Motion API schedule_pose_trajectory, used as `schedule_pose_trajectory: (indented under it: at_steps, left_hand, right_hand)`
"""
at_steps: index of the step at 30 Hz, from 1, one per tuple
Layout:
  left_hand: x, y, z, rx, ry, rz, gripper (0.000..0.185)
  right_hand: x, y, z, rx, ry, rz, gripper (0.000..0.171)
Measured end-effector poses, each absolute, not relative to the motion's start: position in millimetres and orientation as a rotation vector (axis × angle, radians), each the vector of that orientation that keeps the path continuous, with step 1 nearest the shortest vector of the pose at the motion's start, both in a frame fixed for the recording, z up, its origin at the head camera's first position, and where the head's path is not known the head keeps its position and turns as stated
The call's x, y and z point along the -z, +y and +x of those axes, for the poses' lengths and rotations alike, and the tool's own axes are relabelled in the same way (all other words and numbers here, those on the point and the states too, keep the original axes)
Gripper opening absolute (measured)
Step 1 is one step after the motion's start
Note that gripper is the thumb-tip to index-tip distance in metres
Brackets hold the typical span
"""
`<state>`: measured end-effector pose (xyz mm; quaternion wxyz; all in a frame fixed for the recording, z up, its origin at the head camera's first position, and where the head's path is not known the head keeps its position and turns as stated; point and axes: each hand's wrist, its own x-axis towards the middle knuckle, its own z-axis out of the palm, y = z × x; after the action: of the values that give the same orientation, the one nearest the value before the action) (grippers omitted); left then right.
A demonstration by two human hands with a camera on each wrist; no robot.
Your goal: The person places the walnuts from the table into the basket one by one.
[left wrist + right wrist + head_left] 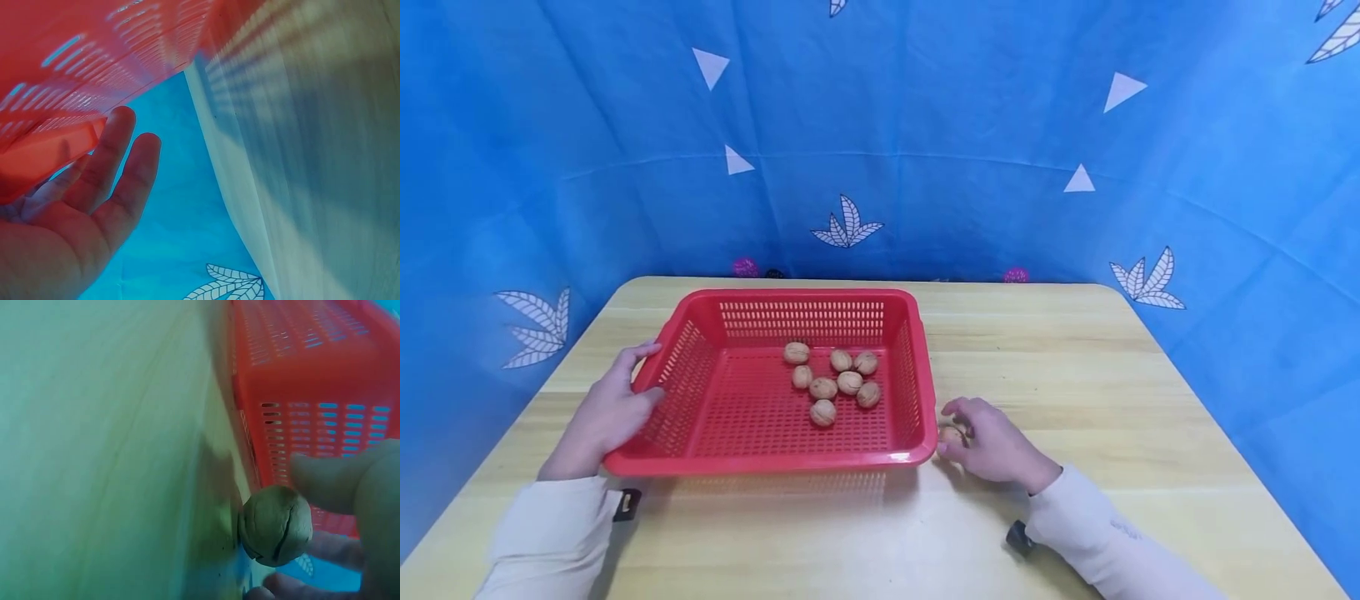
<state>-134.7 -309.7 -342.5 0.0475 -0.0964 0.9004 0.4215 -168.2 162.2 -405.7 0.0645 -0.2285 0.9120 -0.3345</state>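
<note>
Pinching a walnut (951, 435) between curled right-hand fingers (331, 481) beside the red basket (775, 460), left-hand fingers (115, 156) relaxed against its rim.

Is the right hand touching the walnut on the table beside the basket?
Touching. The right wrist view shows the thumb pressed on the walnut, with another finger below it; in the head view the right hand curls round it beside the basket.
</note>
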Motion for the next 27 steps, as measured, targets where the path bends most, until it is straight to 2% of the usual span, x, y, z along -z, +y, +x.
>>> schedule_pose_trajectory:
  at_steps: [4, 7, 17, 27]
  left_hand:
    - [341, -307, -138, -1.283, 2.744, -0.288, 0.091]
    - [340, -307, -139, -1.275, 2.744, -0.281, 0.089]
    - [337, -308, -139, -1.268, 2.749, -0.284, 0.088]
    - [340, -308, -137, -1.267, 2.749, -0.295, 0.089]
  right_hand:
    - [406, 164, -169, 0.919, 2.747, -0.759, 0.025]
    - [405, 164, -170, 0.944, 2.706, -0.743, 0.022]
    - [405, 168, -182, 1.269, 2.575, -0.572, 0.027]
    - [386, 179, -191, 1.515, 2.552, -0.538, 0.033]
